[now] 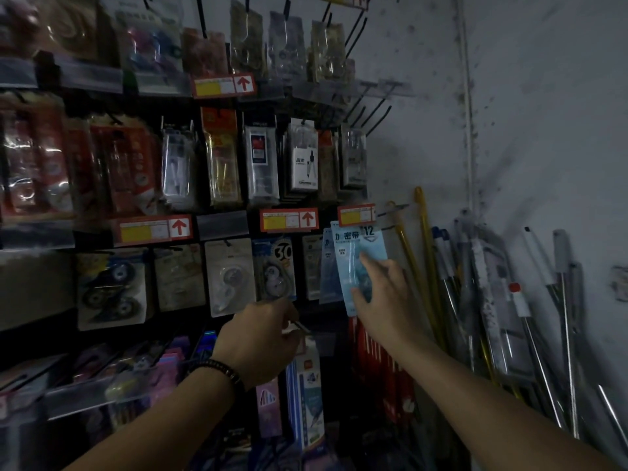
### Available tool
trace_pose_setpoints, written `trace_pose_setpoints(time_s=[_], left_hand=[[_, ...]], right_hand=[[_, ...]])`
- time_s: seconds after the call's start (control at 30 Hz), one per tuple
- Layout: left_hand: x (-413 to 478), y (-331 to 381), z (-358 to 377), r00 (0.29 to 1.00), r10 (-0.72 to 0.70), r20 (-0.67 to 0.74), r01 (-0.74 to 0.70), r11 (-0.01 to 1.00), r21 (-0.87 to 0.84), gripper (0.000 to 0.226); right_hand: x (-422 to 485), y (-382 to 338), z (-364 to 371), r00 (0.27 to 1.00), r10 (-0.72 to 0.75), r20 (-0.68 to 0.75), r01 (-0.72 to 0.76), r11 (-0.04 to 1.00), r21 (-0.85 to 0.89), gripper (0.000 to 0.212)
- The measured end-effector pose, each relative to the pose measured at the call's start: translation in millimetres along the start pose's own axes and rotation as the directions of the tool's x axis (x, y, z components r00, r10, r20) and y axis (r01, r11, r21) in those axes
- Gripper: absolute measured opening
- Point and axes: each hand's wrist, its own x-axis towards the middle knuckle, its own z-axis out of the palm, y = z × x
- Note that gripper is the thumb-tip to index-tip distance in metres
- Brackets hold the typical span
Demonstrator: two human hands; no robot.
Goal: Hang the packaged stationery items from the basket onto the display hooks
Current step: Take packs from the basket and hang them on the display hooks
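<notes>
At a dim stationery display, we see a person's right hand (384, 294) grasping a pale blue package (353, 248), thumb at its lower edge and forefinger on its face; the package stands nearly upright at eleven o'clock of that hand, at the rack's right end, with its top just under an orange price tag (356, 215) at twelve o'clock; we cannot tell whether it already hangs on a hook. The left hand (261, 338), with a dark beaded bracelet (221, 370) on its wrist, lies at eight o'clock of the package and apart from it; its fingers curl toward the rack near something small and pale, and we cannot tell whether they are clenched on anything. At nine o'clock of the package, hanging packs fill the row, among them one marked "30" (277, 266); at three o'clock, yellow poles (424, 266) and grey ones lean against a stained wall (543, 130), well clear of both hands.
</notes>
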Motion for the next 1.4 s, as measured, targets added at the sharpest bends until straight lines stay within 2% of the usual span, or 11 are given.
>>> trace_pose_setpoints(time_s=[0.53, 0.63, 0.77, 0.87, 0.97, 1.03, 1.13, 1.17, 1.27, 1.33, 1.4], left_hand=[[-39, -6, 3, 0.994, 0.083, 0.072, -0.079, 0.995, -0.055, 0.019], [-72, -24, 8, 0.988, 0.041, 0.151, -0.033, 0.998, -0.055, 0.022], [-133, -50, 17, 0.973, 0.002, 0.231, 0.015, 0.997, -0.072, 0.021], [-194, -72, 39, 0.951, -0.111, 0.29, 0.097, 0.993, 0.06, 0.025], [-256, -103, 79, 0.942, -0.165, 0.292, 0.124, 0.98, 0.153, 0.057], [-300, -119, 98, 0.871, -0.232, 0.434, 0.213, 0.973, 0.091, 0.054], [-361, -137, 110, 0.818, -0.21, 0.536, 0.211, 0.976, 0.06, 0.044], [-381, -140, 113, 0.817, -0.212, 0.536, 0.199, 0.976, 0.084, 0.042], [-443, -151, 133, 0.728, -0.279, 0.626, 0.249, 0.959, 0.138, 0.028], [-486, -165, 156, 0.665, -0.336, 0.667, 0.348, 0.93, 0.121, 0.019], [-529, -177, 174, 0.574, -0.405, 0.711, 0.449, 0.882, 0.14, 0.023]], right_hand=[[27, -9, 10, 0.983, 0.114, 0.145, -0.088, 0.981, -0.173, 0.054], [15, -15, 12, 0.971, 0.167, 0.17, -0.143, 0.979, -0.146, 0.053], [-33, -31, 11, 0.987, 0.116, 0.112, -0.112, 0.993, -0.046, 0.039], [-86, -45, 16, 0.989, 0.039, 0.144, -0.049, 0.996, 0.07, 0.028], [-154, -61, 33, 0.964, -0.026, 0.264, -0.014, 0.989, 0.149, 0.023], [-205, -70, 49, 0.931, -0.059, 0.36, -0.016, 0.979, 0.203, 0.023], [-290, -83, 77, 0.865, -0.082, 0.495, -0.034, 0.975, 0.221, 0.019], [-321, -88, 86, 0.822, -0.073, 0.565, -0.066, 0.973, 0.222, 0.018], [-415, -96, 112, 0.676, -0.048, 0.735, -0.193, 0.951, 0.24, 0.021], [-476, -95, 128, 0.572, -0.021, 0.82, -0.259, 0.944, 0.205, 0.024], [-529, -92, 140, 0.424, 0.023, 0.905, -0.314, 0.941, 0.123, 0.018]])
